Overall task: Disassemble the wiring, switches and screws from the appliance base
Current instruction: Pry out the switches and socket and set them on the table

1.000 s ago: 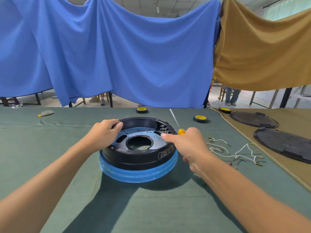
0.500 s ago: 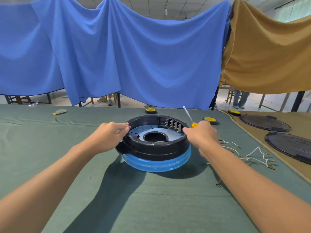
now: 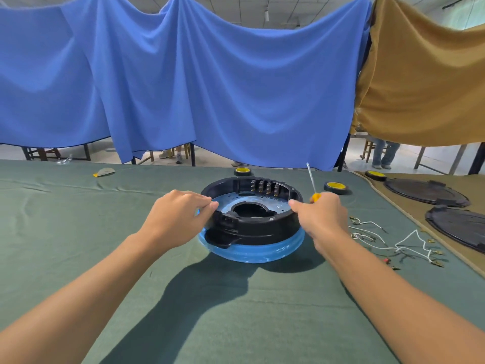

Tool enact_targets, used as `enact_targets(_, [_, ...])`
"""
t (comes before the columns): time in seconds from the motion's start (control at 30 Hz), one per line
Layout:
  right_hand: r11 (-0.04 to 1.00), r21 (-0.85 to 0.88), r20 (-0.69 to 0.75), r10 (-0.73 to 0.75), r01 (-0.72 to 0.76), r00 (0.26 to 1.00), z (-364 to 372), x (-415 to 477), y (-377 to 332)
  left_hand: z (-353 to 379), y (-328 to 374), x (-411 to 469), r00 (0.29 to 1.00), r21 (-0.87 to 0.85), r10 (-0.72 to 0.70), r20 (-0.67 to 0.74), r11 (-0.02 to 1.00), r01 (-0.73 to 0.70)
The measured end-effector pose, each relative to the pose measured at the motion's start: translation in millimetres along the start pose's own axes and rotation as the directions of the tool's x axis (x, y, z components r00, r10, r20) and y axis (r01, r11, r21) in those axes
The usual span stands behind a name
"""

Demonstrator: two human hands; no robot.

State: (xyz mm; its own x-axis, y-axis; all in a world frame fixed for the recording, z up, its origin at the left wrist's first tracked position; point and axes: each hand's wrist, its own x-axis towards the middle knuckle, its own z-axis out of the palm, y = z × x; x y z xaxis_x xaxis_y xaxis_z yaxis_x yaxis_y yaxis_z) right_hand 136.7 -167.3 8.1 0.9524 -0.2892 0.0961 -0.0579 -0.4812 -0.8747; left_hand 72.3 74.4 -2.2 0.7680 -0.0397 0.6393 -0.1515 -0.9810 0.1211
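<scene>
1. Appliance base [image 3: 258, 227]: a round black shell, open side up, near the middle of the green-covered table [image 3: 78, 232] and seated on a blue ring [image 3: 252, 252]; a pale metal plate with a round central opening lies inside it
2. Row of contacts [image 3: 265, 187]: small brass-coloured pieces standing side by side along the far inner wall of the base
3. Left hand [image 3: 178, 219]: fingers curled over the left rim of the base, gripping it
4. Right hand [image 3: 321, 219]: closed round the yellow handle of a screwdriver [image 3: 311, 177], with one fingertip touching the right rim of the base; the metal shaft points up and away from the person
5. Loose wires [image 3: 380, 240]: white leads with small metal end-pieces, lying on the table to the right of the base and apart from it
6. Yellow-and-black discs [image 3: 336, 187]: one just beyond the base, one to its far right and a third further right; what they are cannot be told
7. Black covers [image 3: 425, 193]: two flat round pieces on a brown cloth at the right edge
8. Blue sheet [image 3: 210, 88] and brown sheet [image 3: 420, 88]: hanging side by side behind the table
</scene>
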Motion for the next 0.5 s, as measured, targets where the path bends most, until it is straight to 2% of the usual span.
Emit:
enact_targets(0.03, [0.998, -0.062, -0.037, -0.023, 0.021, 0.999, 1.6, -2.9, -1.0, 0.6, 1.7, -1.7, 0.997, 0.001, 0.078, -0.007, 0.997, -0.078])
enact_targets(0.1, [0.997, -0.057, -0.002, -0.043, 0.043, 0.999, 7.5, -14.9, 0.1, 3.7, 0.2, -3.6, 0.982, -0.010, 0.187, 0.008, 0.982, -0.187])
enact_targets(0.2, [0.998, -0.020, 0.116, -0.058, 0.061, 0.992, 16.3, -33.8, 7.4, 10.2, -5.7, -5.6, 0.987, -0.111, 0.163, 0.000, 0.981, -0.162])
enact_targets(0.3, [0.997, 0.056, 0.148, -0.057, 0.049, 0.987, 14.9, -36.1, 10.1, 14.9, -5.8, -6.3, 0.987, -0.172, 0.157, -0.031, 0.972, -0.161])
enact_targets(0.4, [0.988, 0.151, 0.159, -0.060, 0.036, 0.985, 10.0, -25.4, 8.3, 16.4, -0.5, -5.8, 0.981, -0.137, 0.159, -0.112, 0.975, -0.173])
enact_targets(0.5, [0.996, 0.049, 0.086, -0.085, 0.081, 0.993, 11.8, -16.7, 3.8, 18.9, 13.2, -5.1, 0.966, -0.036, 0.172, -0.192, 0.983, -0.182])
